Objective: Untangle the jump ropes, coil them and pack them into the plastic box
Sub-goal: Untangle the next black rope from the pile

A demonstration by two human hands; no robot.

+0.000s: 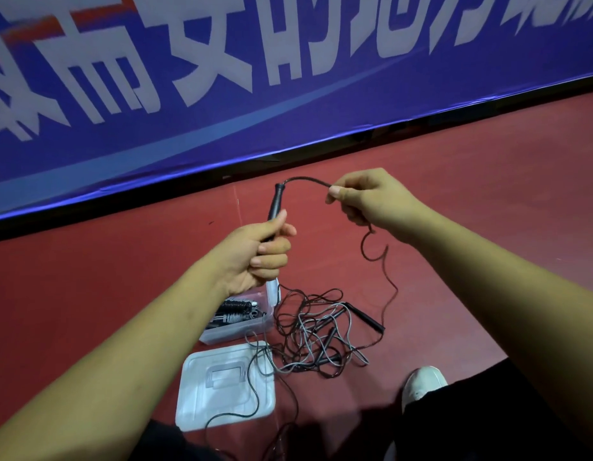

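1. Jump rope, a thin black cord [305, 179] with a slim black plastic handle [275, 207], is held in the air between two bare hands, above a red floor [471, 201].
2. Left hand [261, 254] grips the handle's lower end, its fingers [275, 248] curled tightly round it in a fist.
3. Right hand [364, 201] pinches the cord between thumb and forefinger, near the handle's tip (probably to draw the cord out straight, ready for coiling).
4. Handle's long axis stands nearly upright, leaning slightly right. Its cord end points up and away, toward a blue banner with white lettering [188, 94].
5. From that tip the cord arches right to the pinch, then drops in loose waves toward a tangle of black and grey ropes [321, 331] on the floor.
6. Clear plastic box [233, 334], just left of the tangle and partly hidden by the left hand, already holds coiled ropes. Its clear lid [222, 397] lies flat nearer the person, with cords trailing across it.
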